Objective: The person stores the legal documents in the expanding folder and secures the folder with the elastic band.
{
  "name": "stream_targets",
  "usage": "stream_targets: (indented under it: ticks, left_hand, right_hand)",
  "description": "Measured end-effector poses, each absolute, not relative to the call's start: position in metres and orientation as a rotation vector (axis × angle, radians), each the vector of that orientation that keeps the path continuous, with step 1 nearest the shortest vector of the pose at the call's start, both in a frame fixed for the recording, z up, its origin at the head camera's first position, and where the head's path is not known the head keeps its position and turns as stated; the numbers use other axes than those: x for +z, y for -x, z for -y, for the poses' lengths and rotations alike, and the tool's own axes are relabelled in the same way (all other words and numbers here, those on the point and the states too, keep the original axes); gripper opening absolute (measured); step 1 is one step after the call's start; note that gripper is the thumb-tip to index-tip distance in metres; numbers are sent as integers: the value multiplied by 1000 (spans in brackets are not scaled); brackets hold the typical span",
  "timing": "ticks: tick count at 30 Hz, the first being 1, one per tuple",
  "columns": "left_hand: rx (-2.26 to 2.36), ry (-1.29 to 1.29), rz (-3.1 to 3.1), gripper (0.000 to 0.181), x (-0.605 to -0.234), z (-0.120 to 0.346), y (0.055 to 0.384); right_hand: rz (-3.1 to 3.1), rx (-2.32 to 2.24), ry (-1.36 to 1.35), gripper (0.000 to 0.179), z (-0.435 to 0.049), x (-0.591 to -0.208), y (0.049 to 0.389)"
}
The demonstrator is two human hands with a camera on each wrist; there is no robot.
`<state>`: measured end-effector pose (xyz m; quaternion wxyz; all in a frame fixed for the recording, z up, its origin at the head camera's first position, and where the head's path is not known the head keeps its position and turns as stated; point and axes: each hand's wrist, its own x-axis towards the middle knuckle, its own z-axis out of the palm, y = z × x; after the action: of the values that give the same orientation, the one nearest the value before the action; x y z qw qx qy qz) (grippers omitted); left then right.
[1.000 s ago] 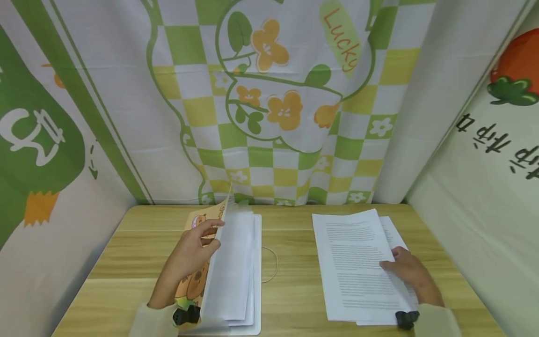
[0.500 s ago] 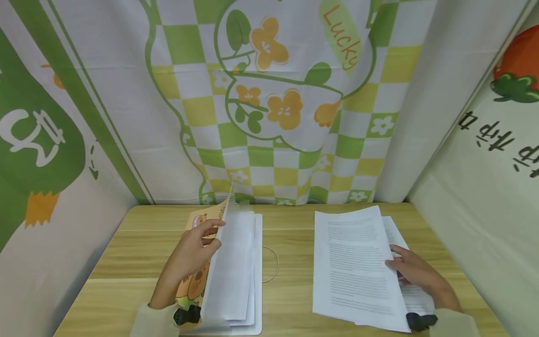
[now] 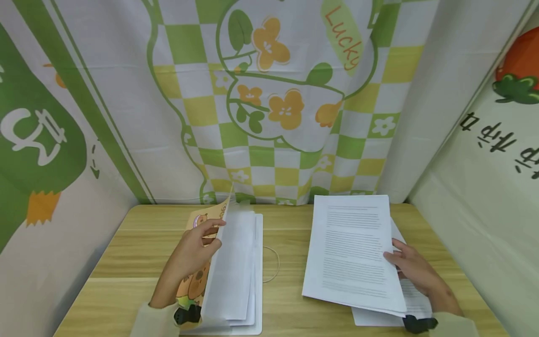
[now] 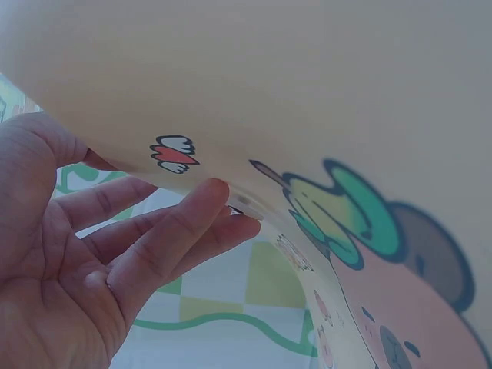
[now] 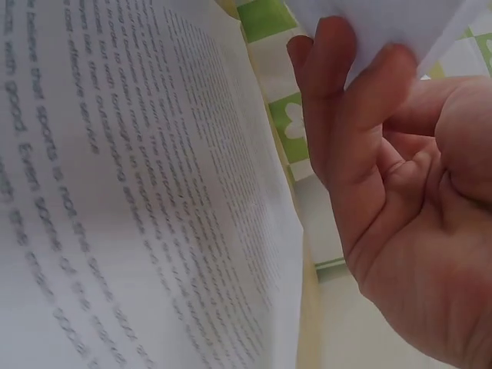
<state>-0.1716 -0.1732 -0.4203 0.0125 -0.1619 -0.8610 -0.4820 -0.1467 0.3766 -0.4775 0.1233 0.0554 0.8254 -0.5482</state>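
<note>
On the left, my left hand (image 3: 191, 250) holds the raised cover (image 3: 198, 283) of a folder by its edge. Cartoon animals are printed on this cover (image 4: 415, 254), and the left wrist view shows the left fingers (image 4: 173, 231) at its edge. White papers (image 3: 231, 267) lie inside the folder. My right hand (image 3: 414, 276) pinches several printed sheets (image 3: 353, 248) at their right edge, raised and tilted. Below them another printed sheet (image 3: 414, 299) lies on the table, its text large in the right wrist view. The right fingers (image 5: 369, 100) curl at the raised paper (image 5: 384, 27).
A thin elastic loop (image 3: 278, 264) sticks out from the folder's right side onto the wooden table (image 3: 286, 299). A checked green, yellow and white curtain (image 3: 286, 173) hangs behind the table's back edge. Printed cloth walls stand on both sides.
My right hand has shifted slightly right and lifted the upper printed sheets, whose top has swung up and back, baring more of the sheet below. The left hand and folder have stayed still.
</note>
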Motion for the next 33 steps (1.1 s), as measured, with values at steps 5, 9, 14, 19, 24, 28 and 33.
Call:
stream_targets:
  ticks: [5, 9, 14, 19, 24, 28, 33]
  left_hand:
    - [-1501, 499, 2688, 42, -420, 173, 171]
    - [-1502, 493, 2691, 42, -420, 173, 171]
    - [-1500, 497, 2688, 42, -421, 173, 171]
    - [-1495, 510, 2680, 42, -421, 172, 172]
    - [-1494, 503, 2684, 42, -422, 173, 172]
    - [-1503, 497, 2687, 42, -422, 173, 172]
    - [-1500, 498, 2692, 42, -422, 172, 172]
  right_hand:
    - [-2366, -1628, -171, 70, -370, -483, 147]
    - [-2324, -1681, -154, 68, -364, -486, 148]
    - [-2304, -1739, -119, 66, -356, -490, 147]
    - [-2253, -1803, -107, 66, -347, -491, 147]
    - [-2206, -1868, -149, 64, -334, -491, 150]
    - [-2196, -1885, -184, 63, -323, -494, 152]
    - [-2159, -1901, -147, 65, -311, -497, 151]
